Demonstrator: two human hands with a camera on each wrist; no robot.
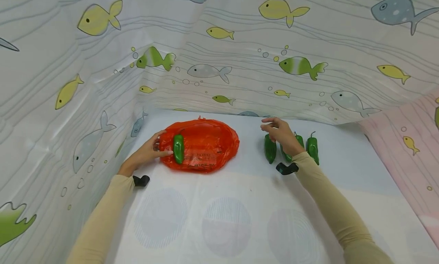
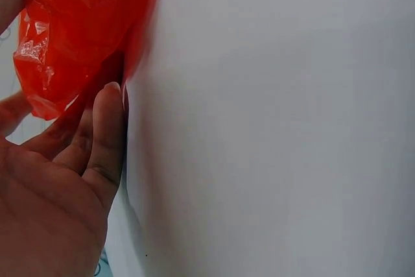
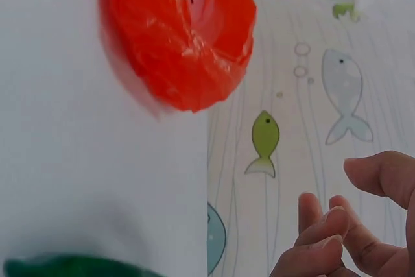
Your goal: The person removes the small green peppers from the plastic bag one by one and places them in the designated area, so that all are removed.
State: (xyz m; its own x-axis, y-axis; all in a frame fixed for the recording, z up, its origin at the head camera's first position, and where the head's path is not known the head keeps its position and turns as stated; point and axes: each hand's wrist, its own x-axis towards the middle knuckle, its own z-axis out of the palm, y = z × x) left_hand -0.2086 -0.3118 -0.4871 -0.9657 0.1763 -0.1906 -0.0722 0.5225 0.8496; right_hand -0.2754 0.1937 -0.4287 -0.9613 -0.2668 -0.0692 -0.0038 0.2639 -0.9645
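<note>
A red plastic bag (image 1: pixel 205 142) lies spread on the table, its rim bunched up all round. One green pepper (image 1: pixel 178 148) lies on it near the left side. My left hand (image 1: pixel 149 151) holds the bag's left edge, thumb over the rim near the pepper and fingers along the outer side. In the left wrist view the crumpled bag edge (image 2: pixel 71 37) sits between thumb and fingers. My right hand (image 1: pixel 281 136) hovers over a row of several green peppers (image 1: pixel 312 149), fingers loosely bent and apart, holding nothing. It partly hides the middle peppers.
A white patterned cloth (image 1: pixel 226 226) covers the table. Fish-printed sheets (image 1: pixel 240 65) rise as walls behind and to the left, and a pinkish one (image 1: pixel 408 142) stands at the right. Black wrist mounts (image 1: pixel 287 168) sit under both wrists.
</note>
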